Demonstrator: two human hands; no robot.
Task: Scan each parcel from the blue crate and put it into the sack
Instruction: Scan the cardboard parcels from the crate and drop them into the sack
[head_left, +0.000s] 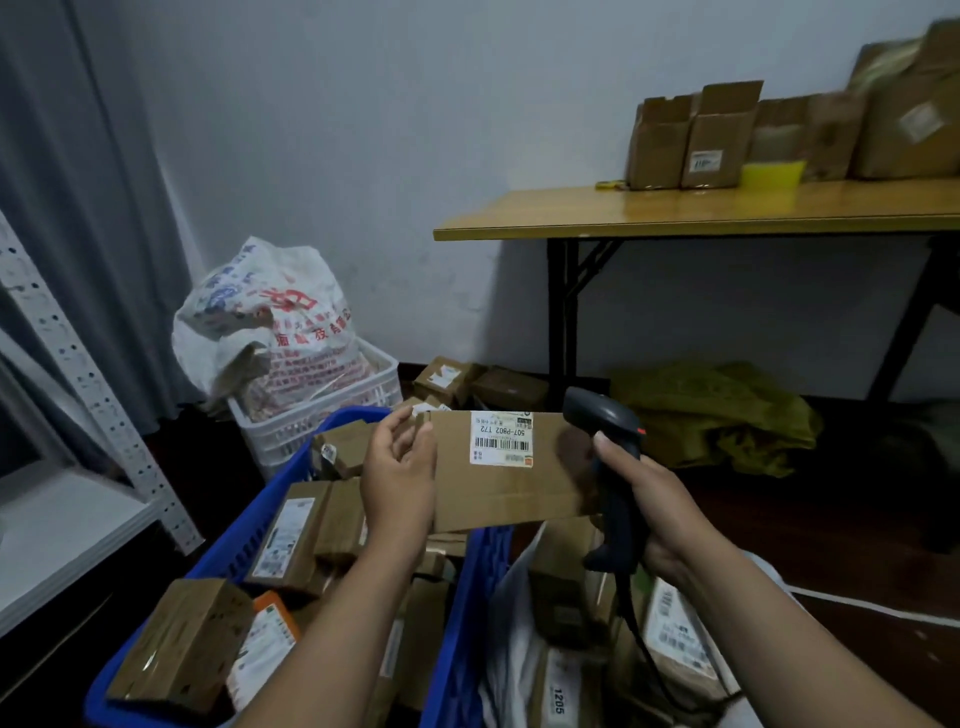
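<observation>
While the left hand gripped the parcel, the right hand, clenching the scanner, should have aimed squarely at the label.

matt cardboard parcel, dark plastic scanner, glossy wooden table.

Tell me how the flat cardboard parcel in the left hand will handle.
Probably light: the left hand holds the flat cardboard parcel level by one end alone. Likely stiff, since it juts out without sagging. Being thin, it should slip into the sack edgewise.
</observation>
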